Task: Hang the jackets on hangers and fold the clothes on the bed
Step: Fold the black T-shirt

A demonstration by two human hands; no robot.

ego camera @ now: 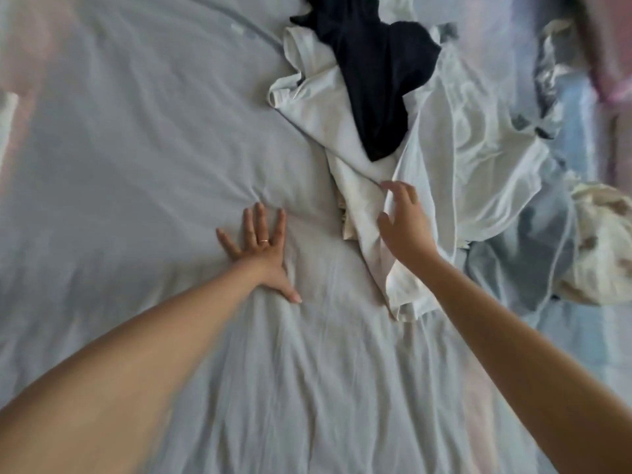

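A person leans over a bed, both bare arms stretched across the wrinkled pale sheet (pixel 136 165). The left hand (pixel 261 249) lies flat, palm down, pressing the sheet, its fingers (pixel 260 217) straight and spread and holding nothing; a thin ring (pixel 264 241) shows on one of them. The right hand (pixel 405 222) is over the clothes pile, fingers loosely curved and apart, gripping nothing; whether the fingertips (pixel 393 186) touch the cloth cannot be told.

A crumpled white garment (pixel 325 107) lies directly under and beyond the right fingertips, and one strip of it trails back beneath the right wrist. A dark navy garment (pixel 376 80) is draped over the white one, farther out past the right fingertips, its lower tip pointing back towards them. A thin, glossy white piece (pixel 478 159) spreads just outward of the right hand. Beyond it, well to the outer side of the right fingers, sit a pale blue garment (pixel 519 254) and a bunched cream cloth with brownish patches (pixel 602 241). All the clothes lie unfolded, apart from the left fingers and on their thumb side.
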